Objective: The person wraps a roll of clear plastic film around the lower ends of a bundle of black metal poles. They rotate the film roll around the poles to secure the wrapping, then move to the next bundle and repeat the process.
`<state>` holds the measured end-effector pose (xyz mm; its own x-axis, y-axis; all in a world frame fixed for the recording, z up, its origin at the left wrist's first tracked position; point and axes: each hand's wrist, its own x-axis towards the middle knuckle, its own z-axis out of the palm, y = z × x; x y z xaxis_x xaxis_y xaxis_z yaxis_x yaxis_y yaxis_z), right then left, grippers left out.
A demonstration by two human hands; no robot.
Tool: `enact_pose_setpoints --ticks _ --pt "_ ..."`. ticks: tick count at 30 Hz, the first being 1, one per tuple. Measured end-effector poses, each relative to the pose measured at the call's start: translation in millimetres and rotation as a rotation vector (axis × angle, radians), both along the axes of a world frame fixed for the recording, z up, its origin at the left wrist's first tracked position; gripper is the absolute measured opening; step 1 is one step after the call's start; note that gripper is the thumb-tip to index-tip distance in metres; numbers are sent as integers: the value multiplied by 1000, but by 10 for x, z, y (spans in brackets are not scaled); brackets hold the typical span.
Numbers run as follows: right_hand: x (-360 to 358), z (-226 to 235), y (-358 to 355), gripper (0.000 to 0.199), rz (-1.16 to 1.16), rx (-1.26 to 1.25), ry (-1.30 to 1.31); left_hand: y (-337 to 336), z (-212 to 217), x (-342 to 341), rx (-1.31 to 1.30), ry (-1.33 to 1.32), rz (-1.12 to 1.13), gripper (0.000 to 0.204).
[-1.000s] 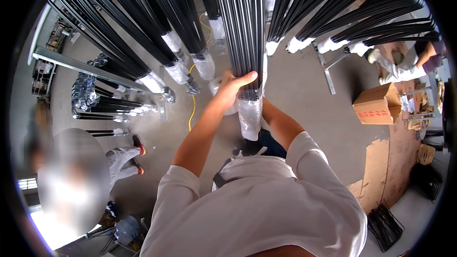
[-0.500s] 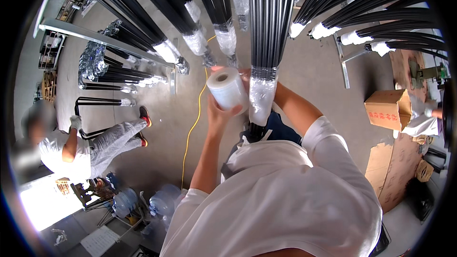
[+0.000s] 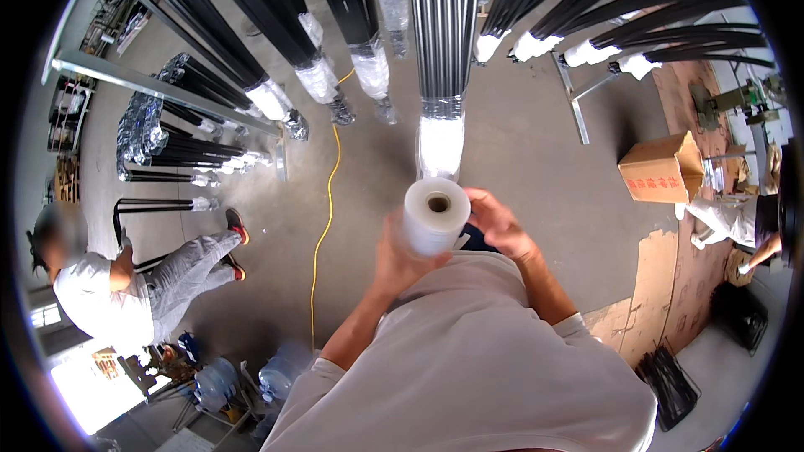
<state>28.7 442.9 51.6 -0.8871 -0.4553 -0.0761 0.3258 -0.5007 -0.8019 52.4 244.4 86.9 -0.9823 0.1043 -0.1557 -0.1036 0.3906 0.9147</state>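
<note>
In front of my body I hold a roll of clear stretch film (image 3: 429, 233), its hollow core facing up. My left hand (image 3: 398, 259) is closed around the roll's left side and lower part. On its other side my right hand (image 3: 502, 228) is slightly blurred, its fingers apart and close to the roll's upper right edge. Just beyond the roll hangs a bundle of long black tubes (image 3: 444, 25). Its near end is wrapped in a white, shiny film cover (image 3: 440, 142), whose lowest part lies behind the roll.
More wrapped black tube bundles (image 3: 316, 79) flank this one on both sides. A yellow cable (image 3: 322, 234) runs along the floor at left. One person (image 3: 109, 285) works at left. A cardboard box (image 3: 653, 172) stands at right, with another person (image 3: 729, 218) beyond it.
The roll has come nearer to my body and right, to below the bundle's wrapped end. My right hand has come out from behind the bundle to the roll's right side.
</note>
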Motion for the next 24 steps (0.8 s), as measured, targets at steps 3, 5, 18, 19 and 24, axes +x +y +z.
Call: enact_pose_setpoints --ticks 3,5,18,19,24 --pt "117 211 -212 105 97 221 -86 34 -13 43 -16 41 -86 87" --pt "139 215 -292 104 -10 114 -97 24 36 -15 -7 53 -221 85" --pt "797 118 171 81 -707 203 -212 648 -230 -1663 606 -178 -79 28" --pt "863 -40 369 76 -799 197 -201 627 -252 -1656 614 -123 -94 27" --pt "51 -690 1178 54 -795 421 -144 642 -188 -1497 634 -51 -126 25"
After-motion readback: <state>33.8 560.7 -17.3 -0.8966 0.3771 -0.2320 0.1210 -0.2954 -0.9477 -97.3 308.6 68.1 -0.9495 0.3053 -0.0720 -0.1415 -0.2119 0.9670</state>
